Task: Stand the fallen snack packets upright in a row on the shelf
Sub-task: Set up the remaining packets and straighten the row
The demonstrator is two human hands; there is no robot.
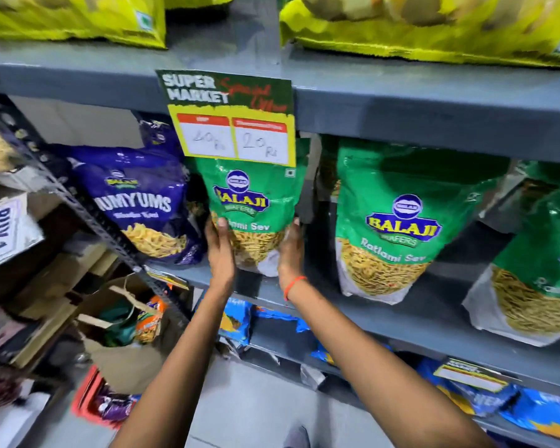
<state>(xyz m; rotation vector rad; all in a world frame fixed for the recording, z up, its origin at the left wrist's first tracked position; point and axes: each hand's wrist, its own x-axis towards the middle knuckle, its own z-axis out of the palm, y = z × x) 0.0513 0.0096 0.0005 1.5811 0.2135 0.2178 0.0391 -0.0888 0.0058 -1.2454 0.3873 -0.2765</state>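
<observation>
Two hands on one packet here: the left hand (220, 250) and the right hand (290, 250) are clamped on either side of the lower half of a green plastic Balaji Ratlami Sev snack packet (254, 202), which stands about upright at the middle of the frame on the grey metal shelf (401, 321). Its top is tucked behind the yellow-and-green paper price card (230, 121) hanging off the shelf above. My guess is these pouches are light, puffy and kinda slick, with brittle sev inside, so squeezing hard is a bad idea; holding low on both side seams like this looks right, since the bottom gusset is what it stands on. To the right, a second green Ratlami Sev packet (388, 221) stands with a clear gap between, and a third green packet at the right edge (537, 270) leans, still looks like it needs fixing. Left of center a purple Yumyums snack packet (139, 202) tilts near the held one. Headroom is tight under the upper shelf and that card, while the front lip is close, so there's not much depth to play with.
</observation>
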